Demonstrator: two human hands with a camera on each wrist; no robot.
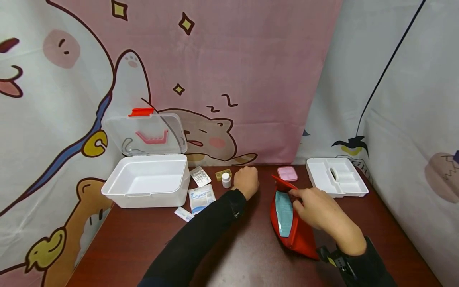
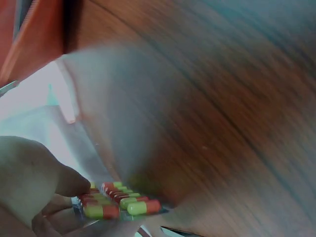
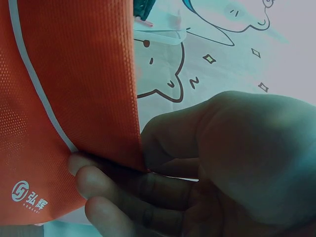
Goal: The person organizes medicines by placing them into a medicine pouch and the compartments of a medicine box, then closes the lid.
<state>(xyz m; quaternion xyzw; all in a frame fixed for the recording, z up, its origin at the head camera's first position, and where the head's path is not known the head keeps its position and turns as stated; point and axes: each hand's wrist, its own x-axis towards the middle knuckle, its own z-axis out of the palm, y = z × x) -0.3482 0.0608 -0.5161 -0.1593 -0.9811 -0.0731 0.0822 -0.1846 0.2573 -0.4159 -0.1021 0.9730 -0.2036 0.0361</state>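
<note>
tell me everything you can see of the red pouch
The red pouch looks like woven fabric, with a pale curved strip and a white logo on one face. Its mouth gapes open, showing a light-blue packet inside. It is on the brown table, nearer the viewer than the white compartment tray, and the right hand pinches its rim.

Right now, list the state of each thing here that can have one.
White box, open
Clear lid, swung up
White bottle, upright, looks capped
Red pouch, open, teal packet inside
Compartment tray, right side up
Pink case, looks closed
Capsule pack, held, capsules showing
Left hand, pinching capsule pack
Right hand, gripping red pouch
</note>
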